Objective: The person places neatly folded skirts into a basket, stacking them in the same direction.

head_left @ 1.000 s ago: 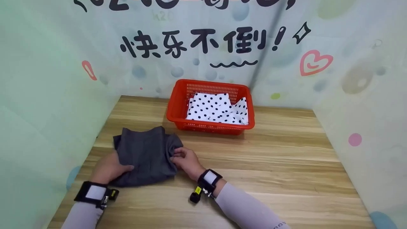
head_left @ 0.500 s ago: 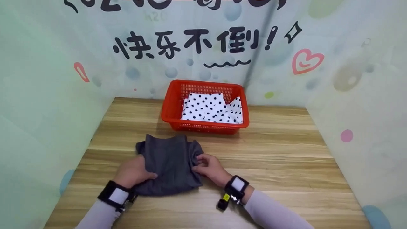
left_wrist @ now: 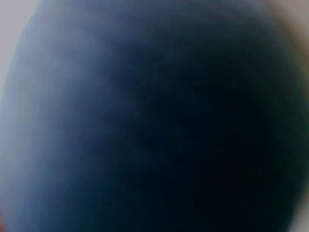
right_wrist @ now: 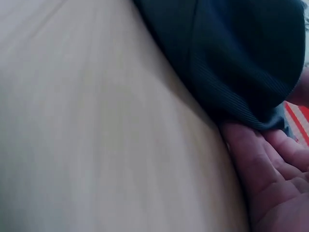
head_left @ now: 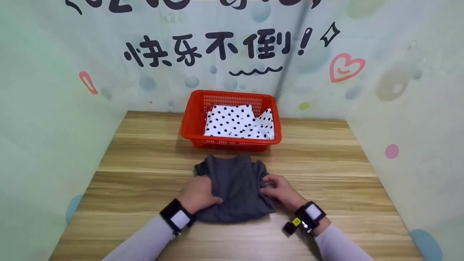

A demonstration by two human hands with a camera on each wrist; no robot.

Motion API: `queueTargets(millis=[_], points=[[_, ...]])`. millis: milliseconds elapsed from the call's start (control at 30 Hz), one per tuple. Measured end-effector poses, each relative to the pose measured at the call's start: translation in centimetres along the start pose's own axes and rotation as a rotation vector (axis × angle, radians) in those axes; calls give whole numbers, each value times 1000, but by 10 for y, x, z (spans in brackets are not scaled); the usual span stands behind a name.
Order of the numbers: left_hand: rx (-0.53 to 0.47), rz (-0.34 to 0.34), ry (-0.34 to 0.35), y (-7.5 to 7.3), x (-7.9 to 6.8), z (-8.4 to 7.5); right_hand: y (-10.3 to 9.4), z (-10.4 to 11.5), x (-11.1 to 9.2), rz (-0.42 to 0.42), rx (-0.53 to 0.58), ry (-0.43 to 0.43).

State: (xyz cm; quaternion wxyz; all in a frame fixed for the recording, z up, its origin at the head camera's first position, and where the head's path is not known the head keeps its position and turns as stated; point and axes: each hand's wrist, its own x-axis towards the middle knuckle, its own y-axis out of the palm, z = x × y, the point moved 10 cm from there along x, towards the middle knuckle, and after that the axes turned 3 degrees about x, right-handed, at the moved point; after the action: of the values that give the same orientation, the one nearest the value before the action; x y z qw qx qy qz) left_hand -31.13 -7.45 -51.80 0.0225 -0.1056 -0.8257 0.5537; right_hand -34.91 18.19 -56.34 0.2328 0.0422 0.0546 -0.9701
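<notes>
A folded dark grey garment (head_left: pixel 237 190) lies on the wooden table in front of the basket; its exact kind is not clear. My left hand (head_left: pixel 198 194) grips its left side, thumb on top and the fingers hidden beneath the fabric. On the opposite side, my right hand (head_left: pixel 283 191) holds the right edge between thumb and fingers. In the right wrist view, the fingertips of the right hand (right_wrist: pixel 270 179) go under the ribbed-looking cloth of the garment (right_wrist: pixel 231 63). Dark blurred fabric fills the left wrist view, where no hand can be made out.
A red plastic basket (head_left: pixel 232 143) stands at the back of the table (head_left: pixel 326 159), close behind the garment. Inside it lies white cloth with black dots (head_left: pixel 232 121). Printed fabric walls (head_left: pixel 203 78) enclose the table at the back and both sides.
Both hands have carried or slid the grey garment to the right, from the left of the table to below the basket. The head view has shifted slightly; the basket stays put.
</notes>
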Motion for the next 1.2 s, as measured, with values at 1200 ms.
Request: queueTargets(millis=[1200], points=[[-493, -75, -91, -16, -1, 32, 0, 0, -31, 98, 432, 223]])
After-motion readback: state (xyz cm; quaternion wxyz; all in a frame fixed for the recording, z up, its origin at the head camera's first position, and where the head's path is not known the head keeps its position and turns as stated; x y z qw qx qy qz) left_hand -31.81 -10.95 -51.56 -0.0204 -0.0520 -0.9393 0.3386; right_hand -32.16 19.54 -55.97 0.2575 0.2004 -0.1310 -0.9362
